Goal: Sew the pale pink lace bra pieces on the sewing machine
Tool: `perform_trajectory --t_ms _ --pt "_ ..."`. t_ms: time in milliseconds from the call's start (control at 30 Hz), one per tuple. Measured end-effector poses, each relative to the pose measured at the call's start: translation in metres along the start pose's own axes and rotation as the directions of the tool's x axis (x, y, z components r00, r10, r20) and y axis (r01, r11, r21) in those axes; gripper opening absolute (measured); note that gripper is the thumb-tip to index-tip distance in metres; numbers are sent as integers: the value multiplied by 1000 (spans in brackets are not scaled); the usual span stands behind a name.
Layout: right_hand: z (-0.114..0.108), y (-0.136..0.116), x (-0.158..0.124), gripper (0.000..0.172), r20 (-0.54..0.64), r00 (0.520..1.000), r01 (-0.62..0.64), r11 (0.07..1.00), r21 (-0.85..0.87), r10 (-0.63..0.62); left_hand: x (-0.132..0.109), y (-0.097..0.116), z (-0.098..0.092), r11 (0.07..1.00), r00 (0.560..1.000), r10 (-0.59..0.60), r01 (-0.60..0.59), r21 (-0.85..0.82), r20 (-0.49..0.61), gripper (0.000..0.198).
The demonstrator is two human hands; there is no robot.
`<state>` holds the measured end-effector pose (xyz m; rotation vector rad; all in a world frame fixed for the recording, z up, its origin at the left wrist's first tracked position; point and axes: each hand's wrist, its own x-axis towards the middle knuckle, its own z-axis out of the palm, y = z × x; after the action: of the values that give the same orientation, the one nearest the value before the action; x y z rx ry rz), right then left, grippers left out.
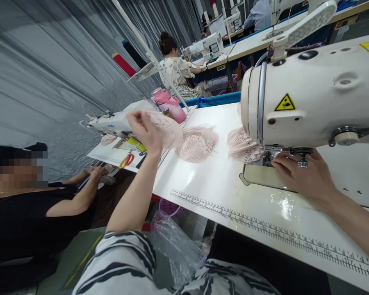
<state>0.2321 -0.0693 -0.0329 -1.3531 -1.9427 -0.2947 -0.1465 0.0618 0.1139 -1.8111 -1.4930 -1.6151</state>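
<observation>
My left hand [145, 130] is raised over the left side of the table, its fingers closed on a pale pink lace piece [169, 129] that hangs to the right. A pink lace cup [197, 144] lies on the white table just beyond it. Another pink lace piece [244, 145] reaches to the presser foot of the sewing machine [298, 98]. Close to the right of that foot is my right hand [307, 174], with fingers drawn together low on the plate. The machine head's parts partly hide those fingers, so whatever they hold does not show.
A ruler strip [264, 229] runs along the table's front edge. To the left are orange-handled scissors [126, 159], a second sewing machine [119, 123] and a pink bottle [169, 105]. A person in black [33, 213] sits at the left. A plastic bag [178, 241] hangs below the table.
</observation>
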Motion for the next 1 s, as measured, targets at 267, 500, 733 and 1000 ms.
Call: perform_trajectory --t_ms 267,500,733,1000 --pt "-4 -4 6 21 -19 993 106 966 -236 -114 -34 83 -38 980 796 103 20 -196 596 17" --pt "-6 -7 9 26 29 999 34 973 -227 -28 -95 143 16 855 381 248 347 -386 891 15" --pt "-6 -3 9 25 28 1000 18 968 -249 -11 -144 146 59 831 390 522 -430 -351 758 15" --pt "-11 -10 7 29 117 992 44 997 -69 -36 -176 146 40 647 273 718 -599 -471 640 38"
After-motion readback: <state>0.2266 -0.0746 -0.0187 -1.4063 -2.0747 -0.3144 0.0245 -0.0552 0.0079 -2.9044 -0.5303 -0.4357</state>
